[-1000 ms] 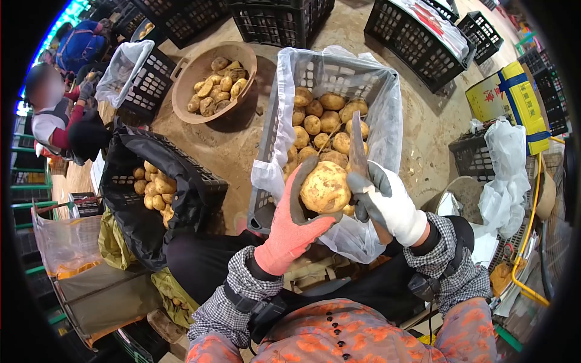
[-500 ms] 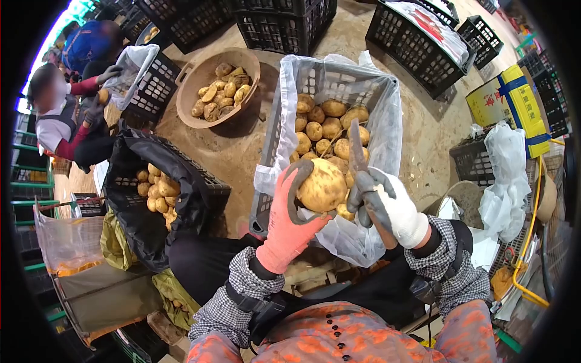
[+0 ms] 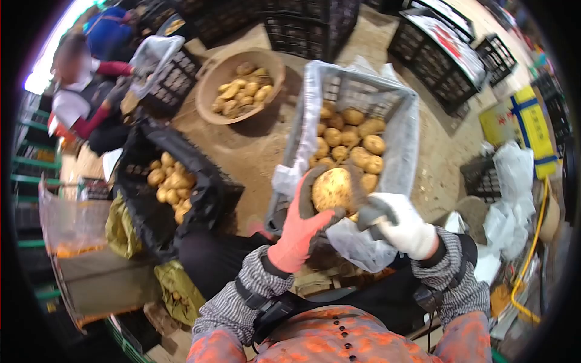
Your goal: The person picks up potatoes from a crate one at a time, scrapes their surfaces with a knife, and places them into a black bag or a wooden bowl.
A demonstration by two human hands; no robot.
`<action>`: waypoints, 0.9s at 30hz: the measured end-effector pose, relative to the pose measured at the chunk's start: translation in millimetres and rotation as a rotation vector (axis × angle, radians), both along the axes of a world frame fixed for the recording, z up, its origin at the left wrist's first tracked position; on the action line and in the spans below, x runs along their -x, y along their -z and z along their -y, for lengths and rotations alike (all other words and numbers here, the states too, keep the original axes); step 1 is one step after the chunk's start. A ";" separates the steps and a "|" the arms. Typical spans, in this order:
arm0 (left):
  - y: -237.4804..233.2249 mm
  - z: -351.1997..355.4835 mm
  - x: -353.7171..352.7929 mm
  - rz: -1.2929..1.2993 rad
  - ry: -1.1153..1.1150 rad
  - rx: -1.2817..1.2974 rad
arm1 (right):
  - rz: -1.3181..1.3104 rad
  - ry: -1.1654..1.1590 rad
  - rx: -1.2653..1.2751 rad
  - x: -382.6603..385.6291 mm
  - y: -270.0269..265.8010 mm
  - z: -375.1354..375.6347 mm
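Observation:
My left hand point(image 3: 301, 225), in a pink and grey glove, is closed around a large pale potato point(image 3: 331, 190). The fingers wrap its left side and underside. My right hand point(image 3: 404, 225), in a white and grey glove, grips a knife; its dull, brownish blade point(image 3: 358, 186) stands against the potato's right side. Motion blurs the blade, and the fist mostly covers the handle. Both hands are over the near end of a crate lined with clear plastic point(image 3: 404, 130). Many potatoes point(image 3: 354, 138) lie in that crate.
Left of me stands a crate with a black liner point(image 3: 213, 181), holding potatoes. A brown basin point(image 3: 209, 115) of potatoes is beyond it. Another person point(image 3: 85, 115) works at a lined crate at upper left. Black crates point(image 3: 430, 60) stand behind; a yellow box point(image 3: 532, 127) is at right.
The view has shifted, so the surroundings appear farther right and a little lower. The knife blade has tilted and come against the potato's right side. My left hand keeps its hold.

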State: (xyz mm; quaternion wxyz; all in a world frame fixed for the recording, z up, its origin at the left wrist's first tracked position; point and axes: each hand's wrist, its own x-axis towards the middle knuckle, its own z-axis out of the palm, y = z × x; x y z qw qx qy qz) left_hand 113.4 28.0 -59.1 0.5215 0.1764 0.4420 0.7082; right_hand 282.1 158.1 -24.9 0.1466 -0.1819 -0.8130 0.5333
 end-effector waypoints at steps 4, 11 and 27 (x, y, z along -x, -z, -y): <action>13.8 11.4 51.4 0.145 -0.332 -0.170 | 0.065 0.317 0.444 -1.2 -40.4 -12.0; 26.8 54.9 51.3 0.105 -0.373 0.077 | -0.198 0.568 0.333 -14.4 -58.4 -13.2; 0.5 30.2 136.7 -1.333 0.909 0.177 | -0.223 0.689 0.393 -21.2 -52.1 -16.3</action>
